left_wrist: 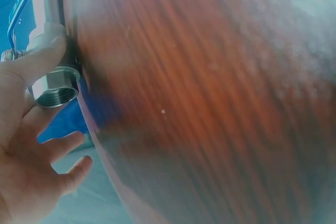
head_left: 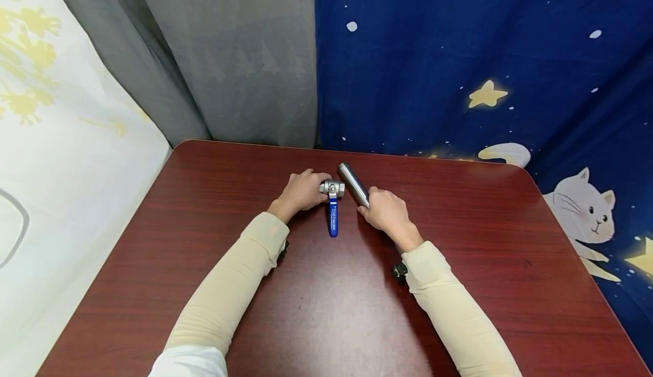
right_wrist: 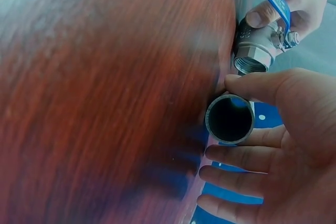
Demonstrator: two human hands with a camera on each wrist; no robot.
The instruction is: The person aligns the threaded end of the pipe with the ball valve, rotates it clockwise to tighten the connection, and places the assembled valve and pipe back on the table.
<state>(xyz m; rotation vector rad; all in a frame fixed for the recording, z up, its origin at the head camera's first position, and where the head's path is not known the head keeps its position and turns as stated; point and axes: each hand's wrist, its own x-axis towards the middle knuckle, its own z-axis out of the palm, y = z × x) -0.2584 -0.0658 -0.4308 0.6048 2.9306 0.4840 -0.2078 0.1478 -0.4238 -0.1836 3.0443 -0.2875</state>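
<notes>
My left hand (head_left: 303, 191) holds a metal ball valve (head_left: 333, 189) by one side, its thumb across the valve body. The valve's long blue lever (head_left: 333, 219) points back toward me. In the left wrist view, one threaded opening of the valve (left_wrist: 56, 88) faces the camera. On the right, a silver metal pipe (head_left: 353, 184) slants away from my right hand (head_left: 386, 210), which grips its near end between thumb and fingers. Seen from the right wrist, the hollow end of the pipe (right_wrist: 229, 123) sits just below the valve (right_wrist: 254, 46), with the other fingers spread apart.
Both forearms lean over a dark reddish wooden table (head_left: 326, 309). Behind its far edge hang a grey curtain (head_left: 245, 54) and a blue curtain (head_left: 408, 71) with stars and a cat. White patterned cloth (head_left: 66, 139) hangs at the left.
</notes>
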